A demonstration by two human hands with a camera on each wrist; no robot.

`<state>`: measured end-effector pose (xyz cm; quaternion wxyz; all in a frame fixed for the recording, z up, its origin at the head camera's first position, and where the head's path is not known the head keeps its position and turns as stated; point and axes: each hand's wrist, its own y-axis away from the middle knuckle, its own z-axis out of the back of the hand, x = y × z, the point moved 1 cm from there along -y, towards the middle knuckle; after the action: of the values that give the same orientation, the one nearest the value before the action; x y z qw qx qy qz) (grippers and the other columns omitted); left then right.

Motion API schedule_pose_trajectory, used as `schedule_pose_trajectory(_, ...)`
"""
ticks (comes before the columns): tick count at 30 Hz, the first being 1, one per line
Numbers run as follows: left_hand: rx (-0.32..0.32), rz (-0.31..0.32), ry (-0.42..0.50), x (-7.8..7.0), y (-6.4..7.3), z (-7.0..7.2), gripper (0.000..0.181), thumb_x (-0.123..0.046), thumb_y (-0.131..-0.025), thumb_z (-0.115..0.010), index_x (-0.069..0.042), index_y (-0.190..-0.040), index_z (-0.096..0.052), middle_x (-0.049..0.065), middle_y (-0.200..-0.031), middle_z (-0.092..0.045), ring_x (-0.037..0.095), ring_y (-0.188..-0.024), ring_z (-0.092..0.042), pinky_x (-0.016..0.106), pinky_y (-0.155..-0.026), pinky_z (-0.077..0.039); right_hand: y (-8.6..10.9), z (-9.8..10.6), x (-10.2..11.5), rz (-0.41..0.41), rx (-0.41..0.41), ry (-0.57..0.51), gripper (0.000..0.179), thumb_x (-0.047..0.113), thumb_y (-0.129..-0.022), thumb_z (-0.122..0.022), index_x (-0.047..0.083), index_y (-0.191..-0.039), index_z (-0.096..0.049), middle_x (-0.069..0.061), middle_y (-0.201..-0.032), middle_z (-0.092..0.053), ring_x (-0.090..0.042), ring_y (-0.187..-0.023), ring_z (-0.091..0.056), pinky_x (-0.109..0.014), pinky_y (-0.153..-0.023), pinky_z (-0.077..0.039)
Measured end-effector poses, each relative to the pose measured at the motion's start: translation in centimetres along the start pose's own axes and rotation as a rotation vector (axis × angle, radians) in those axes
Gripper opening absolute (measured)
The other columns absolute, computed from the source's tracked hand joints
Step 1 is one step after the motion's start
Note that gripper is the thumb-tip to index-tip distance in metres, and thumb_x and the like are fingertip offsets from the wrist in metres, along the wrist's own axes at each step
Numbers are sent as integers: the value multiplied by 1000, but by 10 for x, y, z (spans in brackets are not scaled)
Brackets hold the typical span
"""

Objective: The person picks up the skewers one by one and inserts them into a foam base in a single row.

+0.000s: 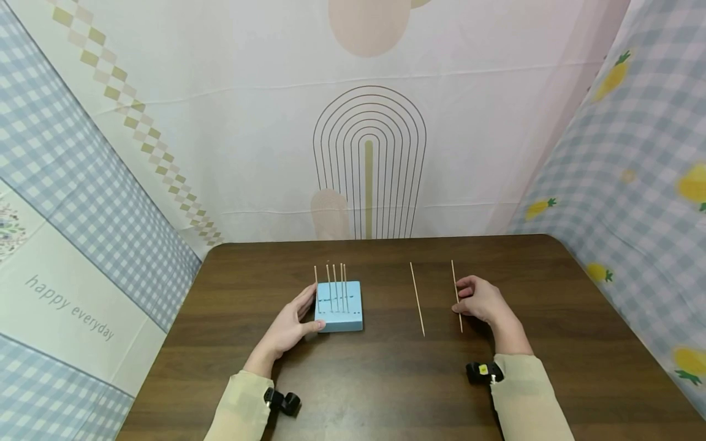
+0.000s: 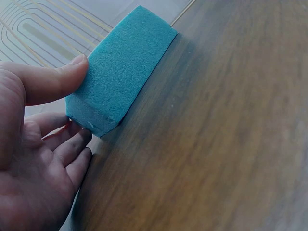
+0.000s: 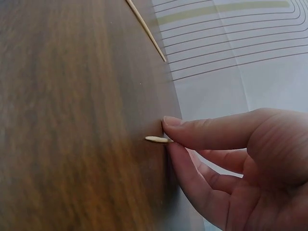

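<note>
A light-blue foam block lies on the table, with several thin bamboo skewers standing upright in its top. My left hand holds the block at its left front corner. The thumb is against the front edge and the fingers lie along the left side, as the left wrist view shows on the block's face. Farther right, my right hand pinches another skewer between thumb and forefinger, toward its near end. Its pointed tip sticks out past the fingertips in the right wrist view.
One loose skewer lies on the brown wooden table, between the block and my right hand. A printed white cloth hangs behind the table's far edge, with blue checked cloth along the right side.
</note>
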<state>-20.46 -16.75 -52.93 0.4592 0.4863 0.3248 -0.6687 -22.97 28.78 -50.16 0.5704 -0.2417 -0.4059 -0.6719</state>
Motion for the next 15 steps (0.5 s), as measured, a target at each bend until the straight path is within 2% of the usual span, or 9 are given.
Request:
schedule_pose_trajectory(8,2,-1,2,-1,0,0,91,-8,-97,-80,-4,-170,-25,18,-177,-13,35,-161,-20,55,-127,-24,1,0,4,-3,-8,10,67,-10,-83,-81,-10,-143,-52,-29,-122,-62,-28,-91,-71,-34,-73,-63)
schedule_pose_trajectory(15,0,4,7,-1,0,0,92,-8,-97,-80,-3,-170,-24,18,-177,-13,36,-161,-20,56,-127,-24,2,-1,6,14,-35,30,65,-12,-77,-77,-10,-138,-55,-27,-116,-64,-21,-80,-70,-33,-70,-63)
